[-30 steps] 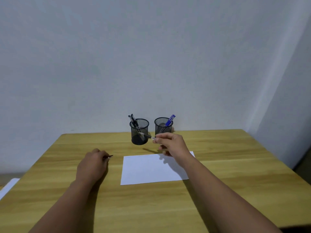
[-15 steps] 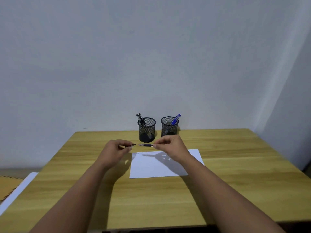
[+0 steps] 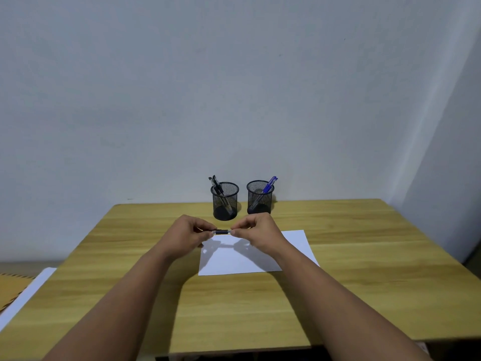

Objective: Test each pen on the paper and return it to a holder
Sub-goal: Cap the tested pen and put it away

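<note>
A black pen (image 3: 222, 232) lies level in the air between my two hands, just above the far edge of the white paper (image 3: 260, 256). My right hand (image 3: 256, 231) pinches the pen's right end. My left hand (image 3: 188, 234) pinches a pen cap against the pen's left end. Behind them stand two black mesh holders. The left holder (image 3: 225, 201) has two black pens (image 3: 216, 185) leaning out. The right holder (image 3: 260, 197) has a blue pen (image 3: 269, 185).
The wooden table (image 3: 364, 269) stands against a white wall, with another wall at the right. Off the table's left edge lie a white sheet (image 3: 23, 295) and brown cardboard (image 3: 10, 290) lower down.
My left hand rose from the table and came right with the cap. The gap between cap and pen has closed, so the two hands now meet at the pen.
</note>
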`<move>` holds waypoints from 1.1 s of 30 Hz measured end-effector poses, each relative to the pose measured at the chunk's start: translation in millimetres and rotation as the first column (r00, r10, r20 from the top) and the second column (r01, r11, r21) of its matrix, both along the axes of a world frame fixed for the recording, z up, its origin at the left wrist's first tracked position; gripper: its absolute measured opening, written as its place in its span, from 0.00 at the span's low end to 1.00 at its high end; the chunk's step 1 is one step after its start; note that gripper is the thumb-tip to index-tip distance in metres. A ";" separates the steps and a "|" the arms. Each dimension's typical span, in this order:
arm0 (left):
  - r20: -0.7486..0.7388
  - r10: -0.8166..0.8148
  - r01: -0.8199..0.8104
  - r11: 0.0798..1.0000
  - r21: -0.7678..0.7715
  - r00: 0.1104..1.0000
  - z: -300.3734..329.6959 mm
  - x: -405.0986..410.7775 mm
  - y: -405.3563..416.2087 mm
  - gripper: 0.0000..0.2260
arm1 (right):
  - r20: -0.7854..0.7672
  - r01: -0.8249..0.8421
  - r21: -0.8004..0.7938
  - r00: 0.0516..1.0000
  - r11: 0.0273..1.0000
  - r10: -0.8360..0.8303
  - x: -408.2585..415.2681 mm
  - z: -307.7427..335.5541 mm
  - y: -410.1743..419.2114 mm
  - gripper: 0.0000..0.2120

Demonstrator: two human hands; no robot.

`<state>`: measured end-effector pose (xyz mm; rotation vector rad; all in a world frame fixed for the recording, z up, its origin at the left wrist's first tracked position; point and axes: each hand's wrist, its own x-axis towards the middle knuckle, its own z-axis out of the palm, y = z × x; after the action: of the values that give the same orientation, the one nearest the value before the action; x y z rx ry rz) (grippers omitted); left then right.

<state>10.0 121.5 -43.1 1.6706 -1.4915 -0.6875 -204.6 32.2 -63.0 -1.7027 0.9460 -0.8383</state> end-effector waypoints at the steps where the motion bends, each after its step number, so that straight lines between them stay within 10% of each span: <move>1: -0.025 -0.015 0.015 1.000 0.008 1.000 3.9 -1.1 -0.5 0.05 | 0.010 -0.010 0.008 1.000 1.000 0.010 -0.7 1.8 -0.8 0.05; 9: -0.057 -0.096 0.097 0.995 0.005 0.994 45.4 -37.1 -19.8 0.07 | -0.071 -0.032 -0.080 0.997 0.996 0.026 -42.8 29.0 -12.6 0.05; 15: 0.305 -0.126 0.173 0.976 -0.131 0.944 47.6 -148.9 -59.6 0.23 | -0.202 0.278 -0.219 0.925 0.935 -0.322 -155.6 45.6 -25.9 0.04; 21: 0.493 -0.255 0.357 0.926 -0.123 0.832 17.3 -288.4 -78.4 0.24 | -0.015 0.810 -0.110 0.578 0.576 -0.816 -326.8 39.5 -13.3 0.07; 27: 0.606 -0.388 0.534 0.842 -0.072 0.694 -11.0 -411.4 -79.6 0.23 | 0.053 0.986 0.044 0.159 0.161 -0.986 -470.0 -2.3 38.4 0.07; 33: 0.656 -0.420 0.584 0.811 -0.040 0.627 -33.8 -476.6 -85.5 0.27 | -0.264 0.978 0.197 0.117 0.065 -0.957 -540.4 -105.6 92.8 0.08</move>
<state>-466.7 36.1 -76.9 1.3184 -2.4836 -0.1763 -745.0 125.0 -168.6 -0.5047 2.2588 -1.3467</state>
